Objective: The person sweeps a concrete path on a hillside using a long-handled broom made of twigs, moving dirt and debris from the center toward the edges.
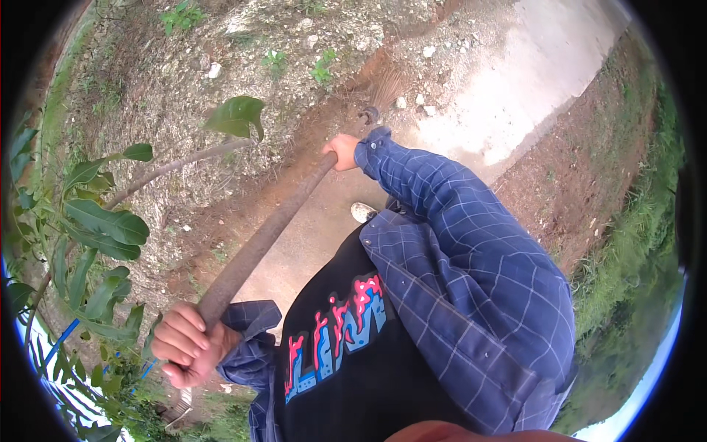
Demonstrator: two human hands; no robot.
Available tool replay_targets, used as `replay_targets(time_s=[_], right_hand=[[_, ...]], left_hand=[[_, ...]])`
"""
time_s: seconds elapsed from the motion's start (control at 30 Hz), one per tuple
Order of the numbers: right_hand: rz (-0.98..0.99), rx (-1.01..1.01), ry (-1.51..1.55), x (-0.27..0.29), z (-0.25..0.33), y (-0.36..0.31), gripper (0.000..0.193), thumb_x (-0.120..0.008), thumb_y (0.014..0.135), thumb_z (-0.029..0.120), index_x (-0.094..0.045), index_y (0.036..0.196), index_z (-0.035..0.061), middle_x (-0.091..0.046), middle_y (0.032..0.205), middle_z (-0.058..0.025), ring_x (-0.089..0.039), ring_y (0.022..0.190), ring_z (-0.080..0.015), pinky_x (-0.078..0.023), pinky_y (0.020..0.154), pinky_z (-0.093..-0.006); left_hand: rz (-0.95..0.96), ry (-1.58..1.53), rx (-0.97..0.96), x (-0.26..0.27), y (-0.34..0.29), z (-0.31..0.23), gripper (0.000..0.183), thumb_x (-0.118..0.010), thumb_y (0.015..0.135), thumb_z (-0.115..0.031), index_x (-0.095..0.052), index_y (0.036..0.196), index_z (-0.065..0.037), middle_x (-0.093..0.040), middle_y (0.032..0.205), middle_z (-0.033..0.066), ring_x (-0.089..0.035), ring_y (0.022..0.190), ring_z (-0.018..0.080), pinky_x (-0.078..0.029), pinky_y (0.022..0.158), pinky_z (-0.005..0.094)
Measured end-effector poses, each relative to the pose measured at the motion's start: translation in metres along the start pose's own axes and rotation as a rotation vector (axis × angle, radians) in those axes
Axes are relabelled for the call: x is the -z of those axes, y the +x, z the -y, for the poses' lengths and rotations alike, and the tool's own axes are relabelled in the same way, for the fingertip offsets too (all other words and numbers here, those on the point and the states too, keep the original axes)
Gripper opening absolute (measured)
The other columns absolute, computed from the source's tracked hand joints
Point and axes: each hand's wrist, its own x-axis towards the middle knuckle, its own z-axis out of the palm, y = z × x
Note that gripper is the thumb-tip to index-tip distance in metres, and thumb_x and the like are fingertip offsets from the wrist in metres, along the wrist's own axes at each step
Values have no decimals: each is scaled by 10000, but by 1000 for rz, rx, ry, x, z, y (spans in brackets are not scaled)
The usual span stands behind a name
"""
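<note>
A long-handled broom slants across the front of my body, its brown wooden handle (261, 239) running from lower left to upper centre. My left hand (188, 344) is wrapped round the thick near end of the handle. Further down the shaft, my right hand (342, 152) grips it, with fingers partly hidden by the cuff and the handle. Beyond that hand, the broom's thin brown bristles (384, 88) rest at the edge of the path, blending with the soil. A dark binding (369, 115) shows at their base.
Leafy branches (107, 221) reach in on the left, close to my left hand. A pale concrete path (508, 81) runs to the upper right, bordered by gravelly soil (243, 66) and white stones (429, 110). Grass (626, 243) covers the right bank. My shoe (362, 212) stands below.
</note>
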Motion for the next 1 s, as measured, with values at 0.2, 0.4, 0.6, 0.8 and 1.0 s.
replay_targets(time_s=[0.2,0.4,0.6,0.8,1.0], right_hand=[[109,61,15,35,117,8,198,-635,555,175,-637,748,131,-623,698,-119,-607,687,-329,-487,623,-421],[151,61,133,14,18,1,138,-619,565,169,-622,693,115,-610,654,-132,-599,672,-346,-478,614,-443],[134,22,-28,72,87,5,181,-635,554,172,-631,727,120,-609,668,-123,-603,679,-330,-478,619,-424],[6,98,19,88,-8,43,214,-631,555,173,-634,760,110,-615,680,-128,-614,705,-331,-484,638,-412],[240,-21,-90,99,102,27,201,-632,565,205,-616,745,118,-612,670,-121,-617,702,-322,-488,643,-412]], left_hand=[[-225,71,-12,41,25,-120,337,-473,798,-213,-305,509,-169,-332,444,-44,-360,379,82,-319,461,238],[-28,173,-17,-19,13,-22,310,-438,858,-267,-383,583,-134,-388,469,-17,-390,381,96,-346,451,265],[-277,41,-54,18,37,-72,347,-489,826,-248,-338,526,-161,-330,436,-48,-344,370,85,-303,432,233],[122,109,-101,-44,40,17,366,-479,847,-321,-398,546,-130,-406,461,-23,-408,382,93,-339,436,232],[-333,30,-77,44,54,-72,339,-461,828,-219,-332,521,-159,-351,464,-34,-336,393,70,-285,458,234]])
